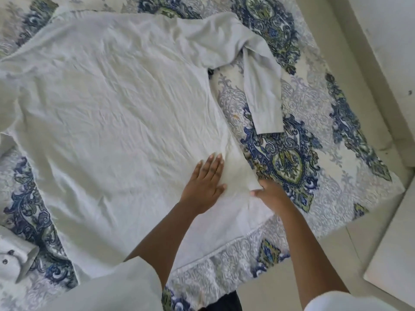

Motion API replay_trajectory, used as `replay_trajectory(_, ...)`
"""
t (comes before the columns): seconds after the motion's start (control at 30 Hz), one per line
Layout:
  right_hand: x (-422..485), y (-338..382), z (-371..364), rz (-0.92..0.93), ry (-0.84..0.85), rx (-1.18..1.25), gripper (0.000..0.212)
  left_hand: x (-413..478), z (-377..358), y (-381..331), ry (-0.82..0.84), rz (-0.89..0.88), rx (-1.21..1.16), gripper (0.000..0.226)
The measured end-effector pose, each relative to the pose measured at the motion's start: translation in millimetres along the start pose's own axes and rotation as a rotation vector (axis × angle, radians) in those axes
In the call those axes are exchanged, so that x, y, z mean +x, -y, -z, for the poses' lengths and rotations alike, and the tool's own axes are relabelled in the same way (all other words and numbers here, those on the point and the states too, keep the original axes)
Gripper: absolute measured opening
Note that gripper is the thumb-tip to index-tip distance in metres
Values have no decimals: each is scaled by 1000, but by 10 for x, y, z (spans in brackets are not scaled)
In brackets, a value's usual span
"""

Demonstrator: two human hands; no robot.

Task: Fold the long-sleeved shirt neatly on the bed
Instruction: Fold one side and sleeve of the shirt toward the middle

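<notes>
Shirt [112, 113] spread flat across the bed [314, 122], one sleeve [262, 86] bent on the right, cuff [15, 261] at near left, left hand [205, 187] flat on the shirt's near right edge, right hand [269, 191] just beside it

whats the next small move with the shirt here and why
Probably lift the shirt's right side edge and fold it inward. The left hand lies flat on the fabric, the right hand grips the edge, and the body is spread flat, the right sleeve still out on the patterned bedspread.
</notes>
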State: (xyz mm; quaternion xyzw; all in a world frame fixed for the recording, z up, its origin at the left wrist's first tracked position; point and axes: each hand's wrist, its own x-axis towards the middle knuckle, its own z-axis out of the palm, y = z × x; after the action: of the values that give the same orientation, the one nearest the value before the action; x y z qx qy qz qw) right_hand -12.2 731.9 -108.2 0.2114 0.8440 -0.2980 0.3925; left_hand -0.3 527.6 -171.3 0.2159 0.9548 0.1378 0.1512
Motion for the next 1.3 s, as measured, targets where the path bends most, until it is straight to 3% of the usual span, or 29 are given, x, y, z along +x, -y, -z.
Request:
replay_trajectory(0.13,-77,-83,112,-93,16,43,47,-146,-77,-59,2,-9,61,66)
replay_trajectory(0.23,-112,-175,116,-151,110,-107,54,-216,-118,-107,15,-8,53,68)
replay_trajectory(0.43,-145,-192,28,-203,34,-338,67,-594,-240,-230,106,-179,86,70)
replay_trajectory(0.53,-212,-10,-46,-179,-156,-441,60,-767,-255,-273,173,-215,92,70)
replay_trajectory(0.6,-274,186,-139,-21,-390,-512,55,-844,-203,-249,185,-215,114,69)
replay_trajectory(0.67,-306,416,-292,164,-465,-411,40,-916,-123,-161,181,-212,126,67)
replay_trajectory(0.77,-278,756,-650,401,-242,-186,20,-1166,-42,122,121,-140,158,64)
replay_trajectory(0.9,-301,1070,-1106,494,17,-118,22,-1916,-62,513,70,116,142,65)
replay_trajectory(1.07,-410,1260,-1459,433,62,-137,15,-2868,-256,450,109,234,68,69)
replay_trajectory(1.17,-490,1536,-1688,500,158,-149,13,-2793,-88,578,36,451,26,62)
replay_trajectory(1.3,-554,1797,-2038,585,292,-332,21,-2872,-146,697,135,725,-124,61)
